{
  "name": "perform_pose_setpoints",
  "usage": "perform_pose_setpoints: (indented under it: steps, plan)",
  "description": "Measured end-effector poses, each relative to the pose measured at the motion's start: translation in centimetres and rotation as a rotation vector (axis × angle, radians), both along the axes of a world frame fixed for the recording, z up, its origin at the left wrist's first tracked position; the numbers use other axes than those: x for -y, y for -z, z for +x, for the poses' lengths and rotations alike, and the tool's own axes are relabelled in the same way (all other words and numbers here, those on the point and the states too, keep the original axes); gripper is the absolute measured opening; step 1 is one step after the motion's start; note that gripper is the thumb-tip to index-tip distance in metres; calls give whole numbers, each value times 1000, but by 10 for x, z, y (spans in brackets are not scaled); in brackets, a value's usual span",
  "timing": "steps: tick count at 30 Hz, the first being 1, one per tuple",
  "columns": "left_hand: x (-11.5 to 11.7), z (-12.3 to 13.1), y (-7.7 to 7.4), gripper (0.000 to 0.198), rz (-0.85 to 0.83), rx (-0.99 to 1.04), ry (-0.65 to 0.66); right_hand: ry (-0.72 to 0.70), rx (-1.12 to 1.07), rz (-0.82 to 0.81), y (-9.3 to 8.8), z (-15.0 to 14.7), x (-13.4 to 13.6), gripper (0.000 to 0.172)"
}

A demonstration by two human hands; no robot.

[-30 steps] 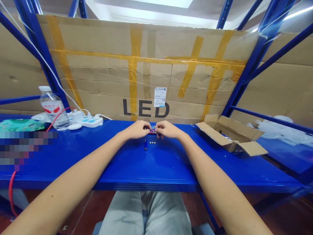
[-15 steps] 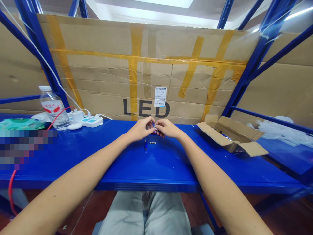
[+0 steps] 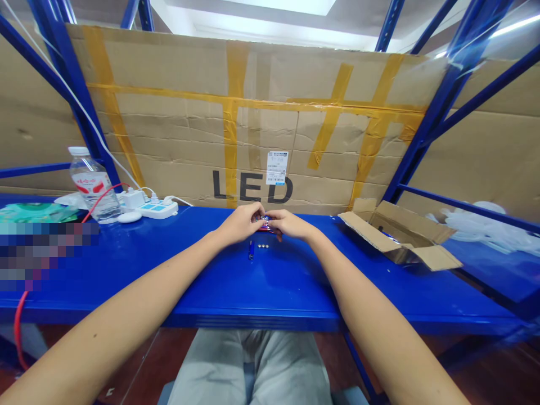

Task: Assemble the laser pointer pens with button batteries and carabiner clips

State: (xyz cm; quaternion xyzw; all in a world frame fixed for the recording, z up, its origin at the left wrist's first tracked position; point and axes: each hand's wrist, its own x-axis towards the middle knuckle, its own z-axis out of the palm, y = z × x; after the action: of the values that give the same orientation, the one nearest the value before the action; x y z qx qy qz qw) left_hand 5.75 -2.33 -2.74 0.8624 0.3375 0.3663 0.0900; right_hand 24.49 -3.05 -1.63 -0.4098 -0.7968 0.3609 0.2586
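Observation:
My left hand (image 3: pixel 245 221) and my right hand (image 3: pixel 288 223) meet near the back of the blue table. Between them they hold a small red and blue object (image 3: pixel 264 227), its details mostly covered by fingers. The fingers of both hands are closed around it. Just in front of my left hand lies a dark blue cylinder (image 3: pixel 251 250). Beside it, to the right, several small silvery round pieces (image 3: pixel 263 246) sit in a short row.
An open cardboard box (image 3: pixel 396 236) stands at the right. On the left are a plastic bottle (image 3: pixel 93 188), a white power strip (image 3: pixel 158 210) and a red cable (image 3: pixel 20 326). A large cardboard panel (image 3: pixel 181 135) rises behind the blue table (image 3: pixel 261 292).
The fingers of my right hand have shifted slightly over the small object, and more of its red and blue surface shows between the hands. The pieces on the table have not moved.

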Motion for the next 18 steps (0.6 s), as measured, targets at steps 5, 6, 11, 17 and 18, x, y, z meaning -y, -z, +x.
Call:
perform_pose_setpoints:
  steps: [5, 6, 11, 17, 18]
  plan:
    - [-2, 1, 2, 9, -40, 59, 23, 9, 48, 33, 0, -1, 2, 19]
    - [-2, 1, 2, 11, -47, 62, 27, 13, 51, 41, 0, -2, 3, 20]
    - [0, 0, -2, 13, -10, 37, 48, 50, 84, 79, -4, -3, 7, 21]
    - [-2, 0, -2, 6, -33, 61, 34, 126, 125, 146, -5, -5, 9, 22]
    - [-3, 0, -1, 6, -32, 67, 33, 127, 126, 182, -4, -5, 8, 22]
